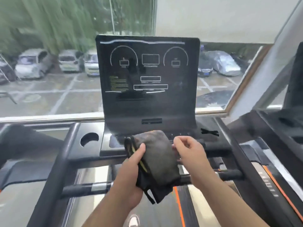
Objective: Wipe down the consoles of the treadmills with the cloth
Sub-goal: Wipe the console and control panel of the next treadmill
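The folded cloth is gripped by the left hand and pinched by the right hand, seemingly readied for wiping the console beyond.

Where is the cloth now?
In the head view the cloth is low in the centre, gripped by the left hand and pinched at its right edge by the right hand, just below the treadmill console.

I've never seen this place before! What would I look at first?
The big black console stands upright in the middle, its dark screen showing white dials and boxes. Just below it, the left hand grips a folded dark cloth while the right hand pinches its right edge. Outside, at the left, cars stand parked.
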The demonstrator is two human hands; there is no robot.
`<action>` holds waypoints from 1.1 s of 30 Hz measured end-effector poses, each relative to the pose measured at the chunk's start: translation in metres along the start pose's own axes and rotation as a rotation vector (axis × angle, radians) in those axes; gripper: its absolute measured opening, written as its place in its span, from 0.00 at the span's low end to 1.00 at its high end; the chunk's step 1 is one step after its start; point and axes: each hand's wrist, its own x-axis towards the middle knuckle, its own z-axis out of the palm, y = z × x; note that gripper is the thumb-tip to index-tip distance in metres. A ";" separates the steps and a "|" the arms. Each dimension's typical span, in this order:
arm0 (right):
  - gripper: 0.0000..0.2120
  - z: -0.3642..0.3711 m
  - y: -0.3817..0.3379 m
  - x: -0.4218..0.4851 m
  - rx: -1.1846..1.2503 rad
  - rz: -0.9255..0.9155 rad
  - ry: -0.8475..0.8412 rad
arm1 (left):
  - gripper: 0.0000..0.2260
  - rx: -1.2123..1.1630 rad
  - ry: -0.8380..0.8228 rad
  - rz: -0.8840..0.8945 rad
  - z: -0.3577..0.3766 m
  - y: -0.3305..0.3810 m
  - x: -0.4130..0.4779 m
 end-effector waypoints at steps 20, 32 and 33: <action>0.14 0.107 -0.226 0.282 -0.712 -0.933 0.007 | 0.09 0.000 0.413 0.687 0.015 0.260 0.159; 0.16 0.096 -0.243 0.375 -0.957 -1.090 0.246 | 0.31 1.162 0.634 1.425 0.054 0.315 0.299; 0.16 0.098 -0.242 0.379 -0.923 -1.072 0.258 | 0.33 1.257 0.661 1.398 0.055 0.312 0.310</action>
